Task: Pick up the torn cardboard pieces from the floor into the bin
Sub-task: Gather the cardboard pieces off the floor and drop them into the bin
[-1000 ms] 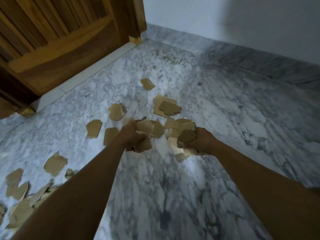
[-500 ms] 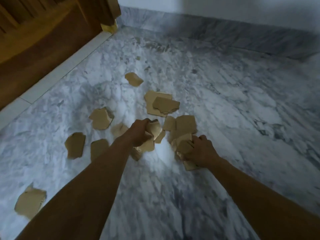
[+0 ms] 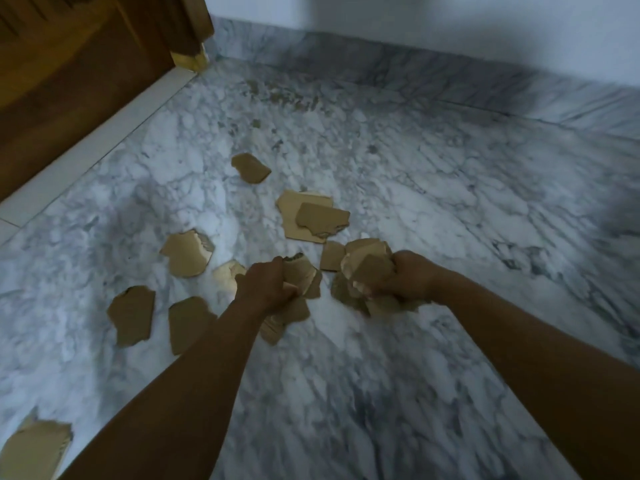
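Observation:
Torn brown cardboard pieces lie scattered on the grey-white marble floor (image 3: 415, 202). My left hand (image 3: 263, 285) grips a bunch of cardboard pieces (image 3: 299, 275), some sticking out below the fist. My right hand (image 3: 401, 278) holds a thicker wad of cardboard pieces (image 3: 363, 265). Just beyond both hands lie two overlapping pieces (image 3: 311, 220); a single piece (image 3: 250, 168) lies farther off. To the left of my left arm lie three more pieces (image 3: 187, 252), and one piece (image 3: 34, 448) sits at the lower left corner. No bin is in view.
A wooden door and frame (image 3: 86, 64) fill the upper left, with a white threshold strip (image 3: 104, 133) along the base. A marble skirting and white wall (image 3: 450, 15) close the far side. Small crumbs (image 3: 277, 95) dot the floor near the wall.
Both hands have lifted slightly with their bundles and closed tighter. The large piece in front of my right hand is now gathered into its wad. The view has shifted a little.

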Tool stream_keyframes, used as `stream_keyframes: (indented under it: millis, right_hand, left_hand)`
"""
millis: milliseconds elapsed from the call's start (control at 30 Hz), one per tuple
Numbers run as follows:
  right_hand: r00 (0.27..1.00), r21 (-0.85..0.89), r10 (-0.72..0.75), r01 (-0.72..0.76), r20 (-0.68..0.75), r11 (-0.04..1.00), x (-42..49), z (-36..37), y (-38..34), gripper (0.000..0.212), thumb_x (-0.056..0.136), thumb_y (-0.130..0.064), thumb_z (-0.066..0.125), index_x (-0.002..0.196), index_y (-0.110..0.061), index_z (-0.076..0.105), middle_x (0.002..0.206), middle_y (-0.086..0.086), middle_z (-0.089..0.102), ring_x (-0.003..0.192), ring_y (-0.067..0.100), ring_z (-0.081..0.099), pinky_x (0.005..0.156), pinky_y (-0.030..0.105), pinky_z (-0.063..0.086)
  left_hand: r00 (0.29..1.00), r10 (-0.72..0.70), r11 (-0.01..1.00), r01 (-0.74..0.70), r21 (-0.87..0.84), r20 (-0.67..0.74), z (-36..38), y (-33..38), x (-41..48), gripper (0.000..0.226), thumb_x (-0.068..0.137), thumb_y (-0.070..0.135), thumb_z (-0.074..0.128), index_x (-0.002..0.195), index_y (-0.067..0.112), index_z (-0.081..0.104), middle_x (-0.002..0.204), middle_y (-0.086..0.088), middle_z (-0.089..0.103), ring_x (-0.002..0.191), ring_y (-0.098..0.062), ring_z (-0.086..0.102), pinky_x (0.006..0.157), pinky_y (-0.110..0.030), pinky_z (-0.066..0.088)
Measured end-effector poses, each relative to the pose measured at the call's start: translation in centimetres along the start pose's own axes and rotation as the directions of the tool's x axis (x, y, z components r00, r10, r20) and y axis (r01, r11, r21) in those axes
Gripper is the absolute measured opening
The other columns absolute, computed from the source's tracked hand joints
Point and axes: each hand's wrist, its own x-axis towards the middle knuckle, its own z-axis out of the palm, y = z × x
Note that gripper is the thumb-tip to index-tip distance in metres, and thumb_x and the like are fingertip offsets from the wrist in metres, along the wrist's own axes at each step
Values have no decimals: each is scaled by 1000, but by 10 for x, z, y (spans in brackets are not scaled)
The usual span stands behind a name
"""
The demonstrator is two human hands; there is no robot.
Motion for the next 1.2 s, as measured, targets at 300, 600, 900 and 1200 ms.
stream_keyframes:
  millis: [300,600,900,1200]
  right_hand:
    - [995,-462,95,-94,-20,882,48,41,-26,98,72,-60,80,150,-21,34,154,16,6,137,48,18,110,58,32]
    - [994,-102,42,-53,-100,993,36,54,-7,103,71,-45,85,153,-19,28,132,8,58,116,28,57,83,30,43]
    - [1000,-89,-14,15,13,996,33,16,-27,60,72,-40,87,115,-2,67,102,8,72,94,23,67,74,31,54]
    - [998,-440,-46,21,-46,898,72,51,-58,98,73,-67,74,149,-19,34,149,9,28,136,41,31,108,56,35]
  left_hand:
    - [993,47,965,-74,-252,-111,11,-7,-5,46,84,24,72,115,5,43,112,-18,60,103,-37,59,74,-42,50]
    - [991,-1,852,-69,-519,-133,-32,-9,-13,55,83,27,76,129,14,48,114,0,58,99,-16,55,69,-22,44]
    - [944,93,992,-59,-114,316,-27,-27,-58,60,81,34,77,131,14,50,123,-4,62,106,-14,59,84,-27,50]
    - [966,180,973,-203,107,186,8,-31,-63,72,84,39,70,142,14,35,139,-11,34,119,-31,48,90,-44,50]
